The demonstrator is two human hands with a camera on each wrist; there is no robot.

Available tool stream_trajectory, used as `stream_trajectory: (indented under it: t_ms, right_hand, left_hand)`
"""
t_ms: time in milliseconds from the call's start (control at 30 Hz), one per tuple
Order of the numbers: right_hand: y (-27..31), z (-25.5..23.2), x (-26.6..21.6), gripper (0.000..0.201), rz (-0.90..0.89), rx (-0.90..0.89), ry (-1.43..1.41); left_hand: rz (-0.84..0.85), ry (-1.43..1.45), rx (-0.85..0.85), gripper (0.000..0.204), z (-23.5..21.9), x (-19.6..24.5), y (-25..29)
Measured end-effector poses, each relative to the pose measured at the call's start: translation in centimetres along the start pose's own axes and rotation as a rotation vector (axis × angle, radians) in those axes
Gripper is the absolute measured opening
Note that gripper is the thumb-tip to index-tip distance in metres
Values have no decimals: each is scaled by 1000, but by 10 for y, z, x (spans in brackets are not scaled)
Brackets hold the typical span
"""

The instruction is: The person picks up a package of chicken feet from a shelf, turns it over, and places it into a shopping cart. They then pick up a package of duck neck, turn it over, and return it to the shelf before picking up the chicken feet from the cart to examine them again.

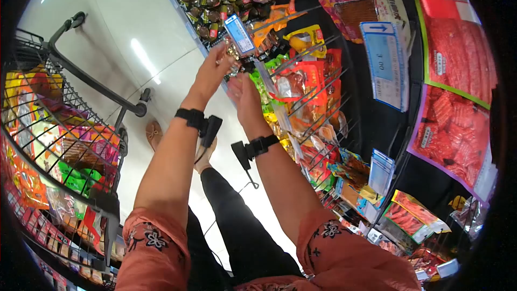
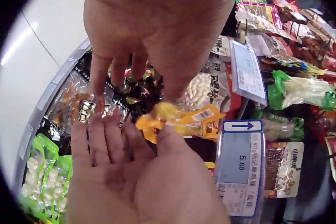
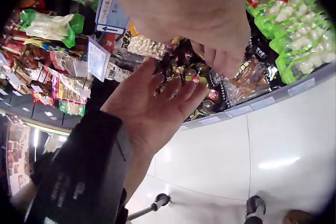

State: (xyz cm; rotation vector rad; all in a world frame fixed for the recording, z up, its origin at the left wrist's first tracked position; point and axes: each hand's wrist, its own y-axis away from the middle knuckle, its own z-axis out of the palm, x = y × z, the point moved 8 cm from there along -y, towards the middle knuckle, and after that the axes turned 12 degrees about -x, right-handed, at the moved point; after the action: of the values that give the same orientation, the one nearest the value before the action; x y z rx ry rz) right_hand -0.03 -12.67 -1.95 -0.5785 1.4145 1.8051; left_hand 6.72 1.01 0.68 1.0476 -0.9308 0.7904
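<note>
In the head view, my left hand [image 1: 212,73] reaches over the shelf edge beside a blue-and-white price tag [image 1: 239,34], close to dark wrapped snacks [image 1: 212,0]. My right hand [image 1: 246,99] is just beside it, near green-edged packets [image 1: 264,87]. The left wrist view shows my left hand [image 2: 157,35] with fingers extended downward and my right hand [image 2: 131,176] palm up, its fingertips near a yellow-orange packet [image 2: 181,121]. In the right wrist view, the fingers of my left hand [image 3: 157,108] spread across the dark snacks [image 3: 191,74], facing my right hand [image 3: 194,19]. Neither hand shows a held item.
A wire cart [image 1: 89,83] with colourful packets stands at the left. Metal divider rods [image 1: 315,89] cross the shelf, and large red packets [image 1: 458,59] lie at the right. My feet and dark trousers [image 1: 245,221] show below my arms.
</note>
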Motion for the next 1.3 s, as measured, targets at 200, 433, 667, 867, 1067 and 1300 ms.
stream_trajectory:
  t_ms: [200, 433, 667, 867, 1067, 1300]
  right_hand:
    - [53, 8, 26, 54, 149, -44, -58]
    - [120, 73, -16, 35, 69, -336, 103]
    - [179, 157, -77, 26, 223, -347, 3]
    - [229, 239, -109, 26, 256, -471, 244]
    - [272, 281, -124, 26, 255, -546, 320]
    - [296, 291, -159, 26, 199, -513, 374]
  left_hand:
    - [-131, 73, 129, 57, 12, -8, 86]
    - [-46, 25, 206, 44, 31, 57, 195]
    - [-130, 73, 294, 33, -23, 202, 348]
    - [-97, -75, 469, 29, -124, 237, 463]
    - [-269, -317, 638, 27, -251, 207, 535]
    - [-337, -405, 518, 28, -309, 158, 513]
